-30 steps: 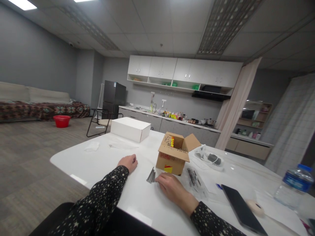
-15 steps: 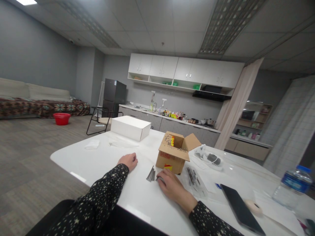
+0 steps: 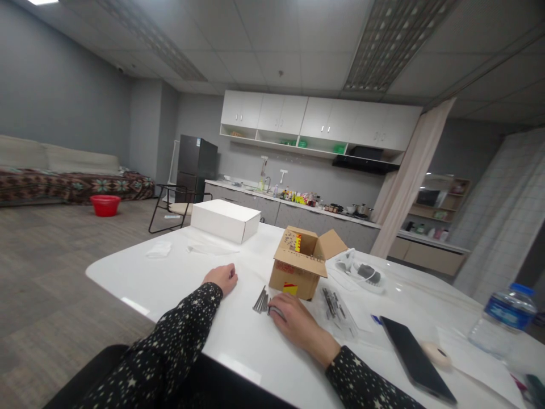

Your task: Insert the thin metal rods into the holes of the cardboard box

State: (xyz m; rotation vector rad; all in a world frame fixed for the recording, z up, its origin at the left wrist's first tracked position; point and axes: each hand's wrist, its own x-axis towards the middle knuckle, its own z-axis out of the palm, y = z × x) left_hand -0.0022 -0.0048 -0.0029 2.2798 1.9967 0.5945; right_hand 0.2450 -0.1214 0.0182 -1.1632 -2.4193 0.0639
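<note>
Standing open on the glossy white worktop point(image 3: 162, 281), a brown cardboard box point(image 3: 293, 279) was seen with its flaps spread, one being folded out toward the right. Its walls were marked with yellow-and-red labels, and its floor was hidden by the near flap. Dark, slender metal pieces point(image 3: 330, 304) were enclosed in a clear, wrinkled plastic bag point(image 3: 347, 326), laid just right of the box. Farther back, a plain, crisp-edged white carton point(image 3: 221, 218) was set with its lid closed. At the far right, a transparent bottle point(image 3: 504, 318) was topped by a blue cap.

Several grey metal nails point(image 3: 260, 301), straight and thin, were fanned on the worktop in front of the box, between the two hands and just beside the fingertips of the right hand point(image 3: 293, 321). The fingers of that grip were bent downward and held close together; a greyish sliver was glimpsed there, but whether anything was clamped could not be told. The left hand point(image 3: 221, 278) was rested apart from the nails, its fingers curled; whether their tips met could not be told.
</note>
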